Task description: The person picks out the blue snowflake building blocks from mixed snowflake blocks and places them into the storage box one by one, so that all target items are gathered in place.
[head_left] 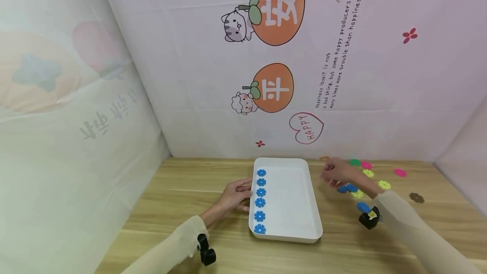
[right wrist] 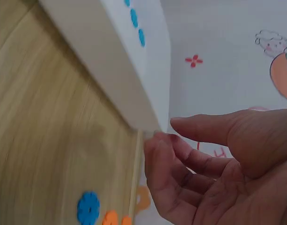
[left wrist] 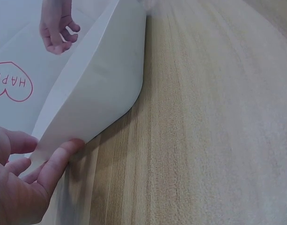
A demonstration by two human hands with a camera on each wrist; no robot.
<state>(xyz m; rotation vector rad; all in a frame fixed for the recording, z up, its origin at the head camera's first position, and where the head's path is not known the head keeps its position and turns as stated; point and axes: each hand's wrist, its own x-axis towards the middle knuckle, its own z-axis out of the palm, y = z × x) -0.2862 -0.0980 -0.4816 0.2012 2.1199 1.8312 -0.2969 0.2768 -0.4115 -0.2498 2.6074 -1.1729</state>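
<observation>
A white rectangular tray [head_left: 291, 202] lies on the table, with a column of several blue snowflake-shaped discs [head_left: 260, 202] along its left side. My left hand [head_left: 232, 198] rests against the tray's outer left wall. Close up in the left wrist view, that hand's thumb [left wrist: 22, 142] is right at the rim and a finger lies along the wall. Beyond the tray's right wall, my right hand [head_left: 337, 172] hovers near the loose discs, slightly blurred. Its fingers are loosely bent, the thumb apart from them, and nothing shows between them in the right wrist view.
Loose discs are scattered at the right: blue [head_left: 351, 188], yellow [head_left: 384, 184], pink [head_left: 400, 173], green [head_left: 355, 163] and brown [head_left: 417, 198]. An orange one [head_left: 324, 158] lies by the back wall. Printed white cloth [head_left: 205, 96] stands behind the wooden table [head_left: 182, 189].
</observation>
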